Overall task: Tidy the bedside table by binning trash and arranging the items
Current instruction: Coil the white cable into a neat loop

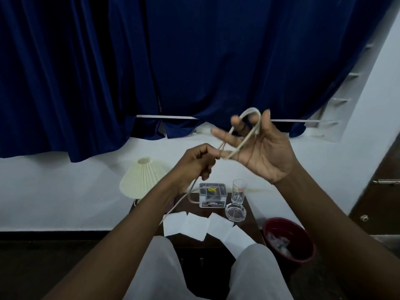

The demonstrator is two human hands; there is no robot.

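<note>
A pale beige cable (249, 135) is looped around the spread fingers of my right hand (259, 152), raised above the table. My left hand (195, 162) is fisted on the same cable just left of it, and the loose end trails down past my left forearm toward the dark wooden bedside table (252, 215). On the table stand a small clear organiser box (213, 194), a drinking glass (238, 191), a glass ashtray (235, 212) and several white paper sheets (195, 226) along the front edge.
A cream pleated lampshade (144, 176) leans at the table's left. A dark red bin (289, 239) holding clear wrappers sits on the floor to the right. Blue curtains (173, 61) hang behind, above a white wall. My knees in light trousers (160, 267) are in front.
</note>
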